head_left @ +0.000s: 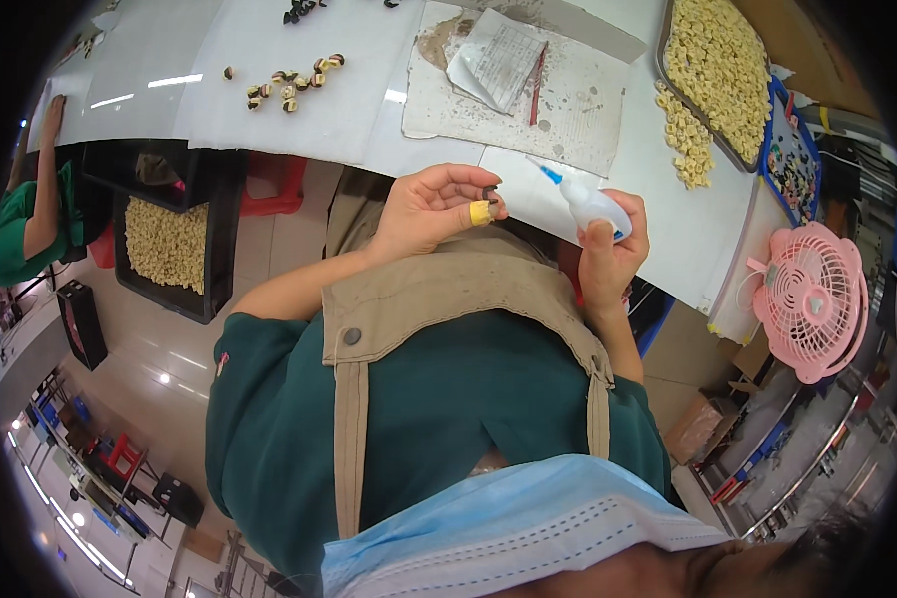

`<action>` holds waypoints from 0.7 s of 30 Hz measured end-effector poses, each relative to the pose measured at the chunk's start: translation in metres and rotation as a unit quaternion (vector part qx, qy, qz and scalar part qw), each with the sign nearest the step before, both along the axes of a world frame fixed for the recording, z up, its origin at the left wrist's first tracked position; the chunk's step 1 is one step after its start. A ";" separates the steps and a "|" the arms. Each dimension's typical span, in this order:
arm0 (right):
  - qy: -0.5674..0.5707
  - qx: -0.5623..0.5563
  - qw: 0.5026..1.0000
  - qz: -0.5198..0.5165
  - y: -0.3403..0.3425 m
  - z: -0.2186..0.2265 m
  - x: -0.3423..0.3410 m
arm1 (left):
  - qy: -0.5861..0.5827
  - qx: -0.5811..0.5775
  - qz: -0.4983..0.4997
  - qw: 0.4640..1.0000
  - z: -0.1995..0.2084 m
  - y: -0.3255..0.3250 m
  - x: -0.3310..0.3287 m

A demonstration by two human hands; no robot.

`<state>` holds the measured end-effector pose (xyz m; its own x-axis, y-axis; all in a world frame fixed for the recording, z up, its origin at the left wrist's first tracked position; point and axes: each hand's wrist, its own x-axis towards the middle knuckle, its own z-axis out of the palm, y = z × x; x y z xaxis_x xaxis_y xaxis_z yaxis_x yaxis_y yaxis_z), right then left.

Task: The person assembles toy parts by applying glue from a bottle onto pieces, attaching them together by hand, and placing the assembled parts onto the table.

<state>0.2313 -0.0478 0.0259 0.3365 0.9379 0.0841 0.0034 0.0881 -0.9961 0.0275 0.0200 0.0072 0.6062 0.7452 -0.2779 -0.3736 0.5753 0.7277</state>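
Between the thumb and fingers of my left hand (421,211) is a small dark piece (489,192), partly hidden by the fingertips. Yellow tape (480,213) wraps the thumb of that hand. My right hand (616,261) is closed around a white squeeze bottle (585,202), which is tilted so its blue nozzle (550,174) points up and left, apart from the dark piece. Both hands are at the near edge of the white worktable (369,125). Farther left on the table lie several small round cream-and-dark pieces (289,90).
A stained board (578,135) holds papers (493,62) and a red pen (538,85). On the right are a tray of pale yellow pieces (718,70), a blue tray (792,159) and a pink fan (812,302). A black crate (214,274) stands lower left; another person's arm (45,184) reaches in beyond.
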 end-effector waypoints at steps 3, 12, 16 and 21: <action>-0.032 0.048 0.998 -0.032 -0.004 0.006 -0.007 | 0.003 0.007 0.007 1.000 -0.001 -0.002 0.000; -0.299 0.128 0.945 -0.018 -0.011 0.006 -0.014 | 0.024 0.020 0.014 0.999 -0.002 -0.006 -0.003; -0.305 0.133 0.943 -0.005 -0.008 0.011 -0.019 | 0.025 0.007 0.009 1.000 0.001 -0.005 -0.004; -0.309 0.126 0.943 -0.004 -0.007 0.014 -0.021 | 0.020 0.007 0.001 1.000 0.003 -0.005 -0.004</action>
<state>0.2098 -0.0545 0.0396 0.1567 0.8597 0.4862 0.5769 0.3199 -0.7516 0.0234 0.0151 0.0101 0.5934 0.7503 -0.2914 -0.3454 0.5645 0.7497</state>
